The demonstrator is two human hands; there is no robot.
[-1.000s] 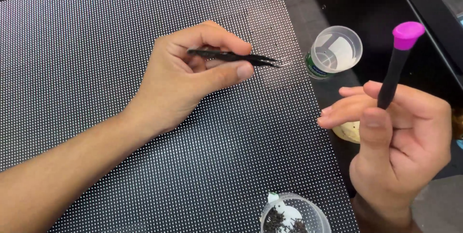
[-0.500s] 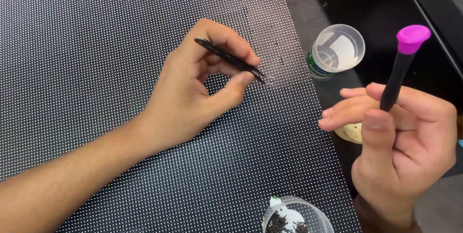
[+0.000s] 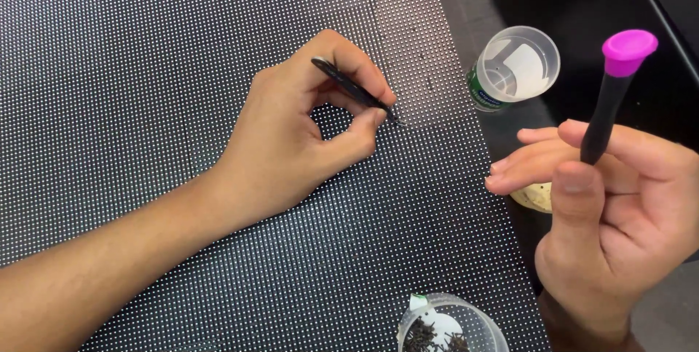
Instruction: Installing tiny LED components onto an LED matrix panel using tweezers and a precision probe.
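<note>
Dark and studded with a dense grid of tiny white dots, a large panel (image 3: 182,46) is covering almost the whole work surface and is serving as the landmark for everything else. Over the panel's right-centre, the left hand (image 3: 298,141) is resting its heel on the dots and pinching a pair of black tweezers (image 3: 354,91) between thumb and fingers, the tips angling down to touch or nearly touch the grid; whether they are gripping anything is too small to tell. Off the panel's right edge, the right hand (image 3: 619,214) is hovering in the air, thumb and fingers clasped around a slim black tool with a bright magenta cap (image 3: 615,90), held upright and well apart from the panel.

The tweezers are looking thin, matte and sharply pointed, so a slip of the tips is likely to scratch or knock loose a neighbouring dot, since the rows are sitting so close together. Pressing the resting hand harder could also be straining the dots under it. Just beyond the panel's right edge a clear plastic cup (image 3: 518,64) is lying tilted, and at the panel's lower right corner a small clear tub of dark bits (image 3: 445,326) is sitting where a sweeping forearm could tip it and scatter the contents across the grid.
</note>
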